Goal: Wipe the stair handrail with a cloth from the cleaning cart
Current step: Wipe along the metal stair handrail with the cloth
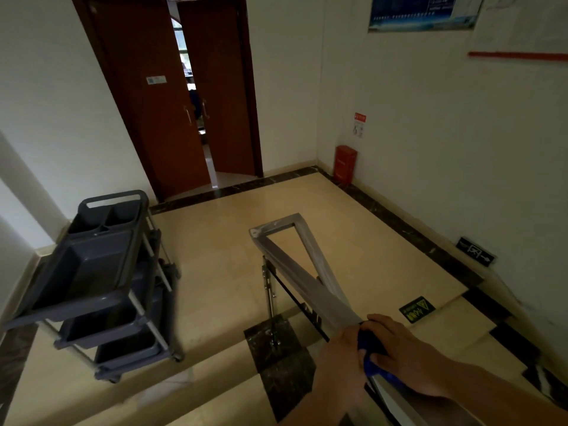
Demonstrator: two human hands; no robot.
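Observation:
A metal stair handrail (310,287) runs from the lower right up to a corner at the landing, where it bends back. A blue cloth (370,348) is wrapped over the rail near the bottom. My right hand (402,355) presses down on the cloth from above and the right. My left hand (341,361) grips the cloth and the rail from the left side. Both hands touch each other around the cloth. The grey cleaning cart (101,281) stands on the landing to the left, its trays showing nothing inside.
Steps with dark stone edging (276,364) drop below the rail. A brown double door (184,96) stands ajar at the back of the landing. A red box (345,162) sits in the far corner. A yellow warning sticker (416,309) lies on the floor right of the rail.

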